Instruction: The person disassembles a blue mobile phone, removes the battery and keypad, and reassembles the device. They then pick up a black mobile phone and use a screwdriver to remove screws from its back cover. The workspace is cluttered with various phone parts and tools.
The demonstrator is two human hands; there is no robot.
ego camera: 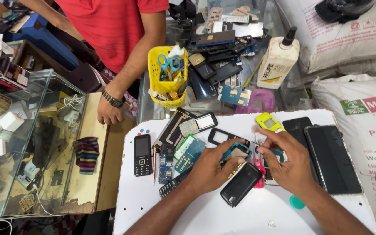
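Note:
My left hand (212, 167) grips a small teal-framed phone body (236, 152) over the white worktop (205, 213). My right hand (286, 159) pinches a thin metal tool, its tip touching that phone's right edge. A black back cover (241, 184) lies just below both hands. Around them lie a black keypad phone (142, 155), green and blue circuit boards (186, 153), a black phone frame (221, 136), a yellow phone (269, 122) and two dark smartphones (332, 159).
A person in a red shirt stands at the far side, one hand (108, 114) on a wooden ledge. A yellow basket (166, 87) holds scissors and tools. A white bottle (278, 61), loose phone parts, a glass case (31, 143) and white sacks (362, 117) surround the worktop.

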